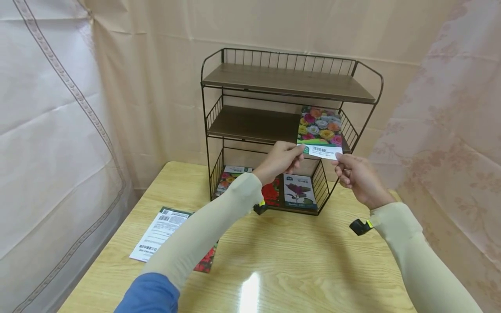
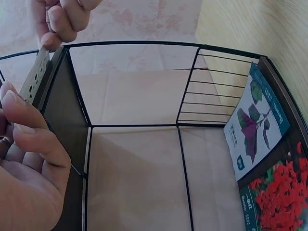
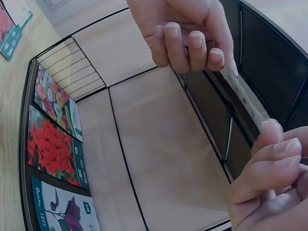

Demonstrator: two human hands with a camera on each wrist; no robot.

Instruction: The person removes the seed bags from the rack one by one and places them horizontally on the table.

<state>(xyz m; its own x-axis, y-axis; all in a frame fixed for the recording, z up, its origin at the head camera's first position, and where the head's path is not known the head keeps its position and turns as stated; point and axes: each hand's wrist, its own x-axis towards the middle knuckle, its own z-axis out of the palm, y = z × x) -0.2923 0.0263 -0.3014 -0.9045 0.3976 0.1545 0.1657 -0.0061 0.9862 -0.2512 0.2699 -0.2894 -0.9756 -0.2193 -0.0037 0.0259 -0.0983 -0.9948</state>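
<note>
A flower seed packet, printed with multicoloured blooms and a white label band, lies partly on the right end of the middle shelf. Its label end sticks out over the shelf's front edge. My left hand pinches the packet's near left corner between thumb and fingers. At the near right corner, my right hand pinches it the same way. In the left wrist view the packet shows only edge-on, between my left hand and right hand.
On the rack's bottom shelf lie a multicoloured-flower packet, a red-flower packet and a purple-plant packet. The top shelf is above my hands. A white-backed packet and a red-flower packet lie on the table's left.
</note>
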